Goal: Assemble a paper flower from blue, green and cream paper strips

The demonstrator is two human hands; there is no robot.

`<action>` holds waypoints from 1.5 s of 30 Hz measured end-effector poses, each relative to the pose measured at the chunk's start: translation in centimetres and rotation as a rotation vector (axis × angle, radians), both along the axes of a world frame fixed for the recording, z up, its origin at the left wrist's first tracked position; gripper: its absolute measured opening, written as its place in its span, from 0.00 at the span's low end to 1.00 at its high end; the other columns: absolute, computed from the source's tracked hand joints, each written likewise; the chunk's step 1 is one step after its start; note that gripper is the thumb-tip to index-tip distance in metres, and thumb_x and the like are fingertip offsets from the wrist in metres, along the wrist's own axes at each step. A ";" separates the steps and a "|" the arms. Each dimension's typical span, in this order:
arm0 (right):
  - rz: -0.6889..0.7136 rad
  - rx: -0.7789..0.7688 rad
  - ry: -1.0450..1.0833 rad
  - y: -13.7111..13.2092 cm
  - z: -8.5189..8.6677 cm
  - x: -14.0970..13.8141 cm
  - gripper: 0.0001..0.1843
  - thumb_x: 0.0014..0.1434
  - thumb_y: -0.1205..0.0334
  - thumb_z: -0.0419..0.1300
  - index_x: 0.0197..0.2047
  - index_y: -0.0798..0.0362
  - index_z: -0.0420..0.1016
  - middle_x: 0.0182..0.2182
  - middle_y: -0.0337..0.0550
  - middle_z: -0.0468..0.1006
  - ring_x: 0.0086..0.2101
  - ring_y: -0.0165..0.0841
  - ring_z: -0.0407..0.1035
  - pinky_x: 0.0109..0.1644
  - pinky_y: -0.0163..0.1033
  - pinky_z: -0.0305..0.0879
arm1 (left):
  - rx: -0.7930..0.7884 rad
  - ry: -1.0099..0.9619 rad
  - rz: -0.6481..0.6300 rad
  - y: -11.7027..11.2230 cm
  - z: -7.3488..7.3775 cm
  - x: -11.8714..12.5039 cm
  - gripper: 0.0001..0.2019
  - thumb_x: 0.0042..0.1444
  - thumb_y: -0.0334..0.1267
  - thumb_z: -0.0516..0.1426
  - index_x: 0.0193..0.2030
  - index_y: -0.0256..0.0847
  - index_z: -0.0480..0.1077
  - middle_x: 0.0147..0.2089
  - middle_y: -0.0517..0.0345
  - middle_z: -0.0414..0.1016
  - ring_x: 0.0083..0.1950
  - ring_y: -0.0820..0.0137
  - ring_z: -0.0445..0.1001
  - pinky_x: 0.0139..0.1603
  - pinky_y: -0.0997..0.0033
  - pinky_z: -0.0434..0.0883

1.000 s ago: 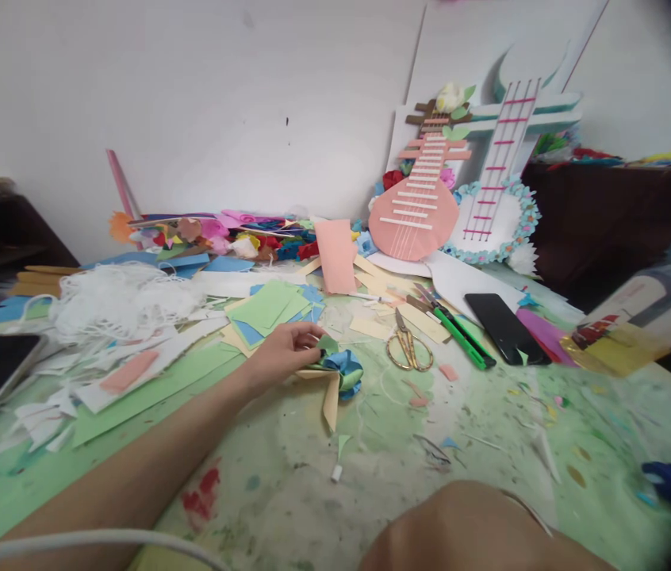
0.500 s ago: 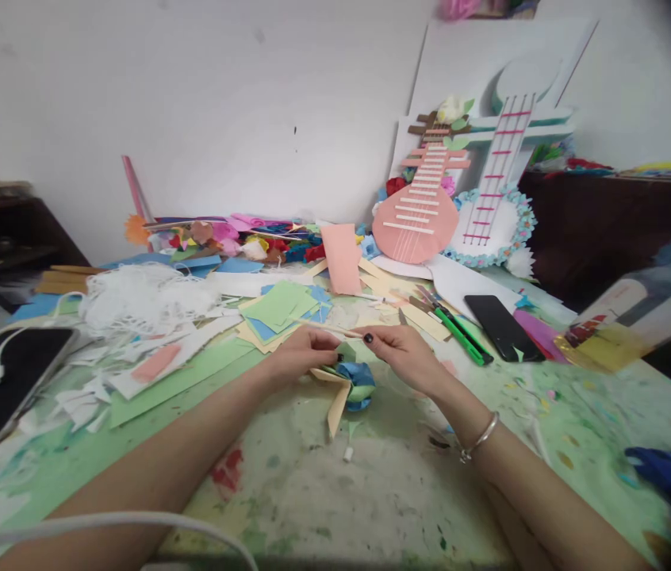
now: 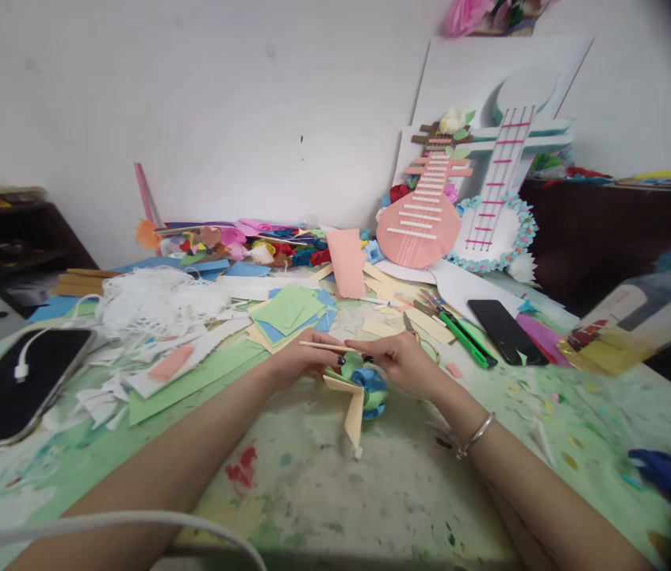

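A blue and green rolled paper flower (image 3: 370, 388) lies at the middle of the paint-stained table (image 3: 335, 484), with tan paper strips (image 3: 352, 412) hanging below it. My left hand (image 3: 300, 363) is closed at the flower's left side and pinches a thin wooden stick (image 3: 327, 346) that runs across above it. My right hand (image 3: 404, 363) is closed on the flower's right side, its fingertips meeting the left hand's over the paper.
Paper scraps and a stack of green and blue sheets (image 3: 291, 311) lie behind the hands. Scissors (image 3: 416, 331), a green pen (image 3: 460, 337) and a black phone (image 3: 499, 331) lie to the right. A tablet with a white cable (image 3: 11, 385) lies at the left. Paper guitars (image 3: 424, 214) lean on the wall.
My right hand came into view and joined the left at the paper flower. The stick now lies across above the flower. The view has shifted slightly.
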State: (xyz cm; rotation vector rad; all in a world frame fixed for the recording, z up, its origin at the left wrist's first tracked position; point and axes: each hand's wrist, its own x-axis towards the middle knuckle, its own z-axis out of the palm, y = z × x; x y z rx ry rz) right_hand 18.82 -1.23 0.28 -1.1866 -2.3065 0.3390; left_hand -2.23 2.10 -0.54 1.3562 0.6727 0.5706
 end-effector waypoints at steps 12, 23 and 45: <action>-0.015 0.259 -0.201 -0.5 -0.4 -1.1 0.33 0.44 0.80 0.51 0.49 0.41 0.72 0.31 0.38 0.79 0.29 0.28 0.70 0.26 0.31 0.48 | -0.114 0.031 -0.018 0.1 0.8 -1.0 0.16 0.44 0.45 0.62 0.31 0.30 0.76 0.29 0.49 0.76 0.30 0.70 0.73 0.36 0.71 0.68; 0.055 0.063 -0.087 -1.0 0.1 -1.1 0.21 0.55 0.73 0.50 0.48 0.48 0.74 0.31 0.42 0.80 0.30 0.28 0.71 0.31 0.29 0.57 | 0.306 0.218 0.116 -1.0 1.1 0.5 0.10 0.44 0.38 0.61 0.27 0.31 0.77 0.20 0.58 0.72 0.21 0.78 0.63 0.21 0.79 0.57; -0.010 0.255 -0.130 -1.2 0.0 -0.8 0.10 0.59 0.65 0.51 0.39 0.52 0.74 0.27 0.42 0.77 0.29 0.28 0.69 0.33 0.31 0.56 | -0.209 0.058 0.109 -0.4 0.2 0.9 0.11 0.42 0.40 0.64 0.24 0.31 0.72 0.19 0.59 0.70 0.22 0.76 0.68 0.26 0.77 0.66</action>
